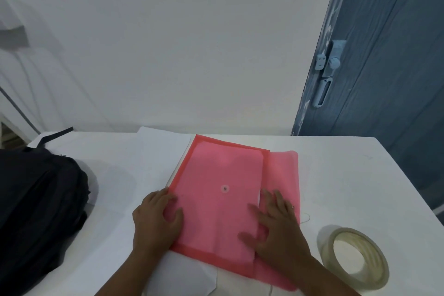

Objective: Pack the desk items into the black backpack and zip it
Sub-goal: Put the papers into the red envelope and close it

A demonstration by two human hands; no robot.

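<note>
A pink plastic document envelope [216,182] lies flat in the middle of the white table [348,170], its flap folded out to the right and a round button on its front. My left hand [156,218] holds its left edge, thumb on top and fingers curled at the edge. My right hand [276,230] rests flat on its right part, fingers spread across the opening. The black backpack [40,206] lies on the table at the far left. A roll of clear tape [355,257] sits to the right of my right hand.
White paper sheets [163,144] lie under the envelope and stick out at its far left and near side. A white wall stands behind the table. A blue door [384,55] with a latch is at the right.
</note>
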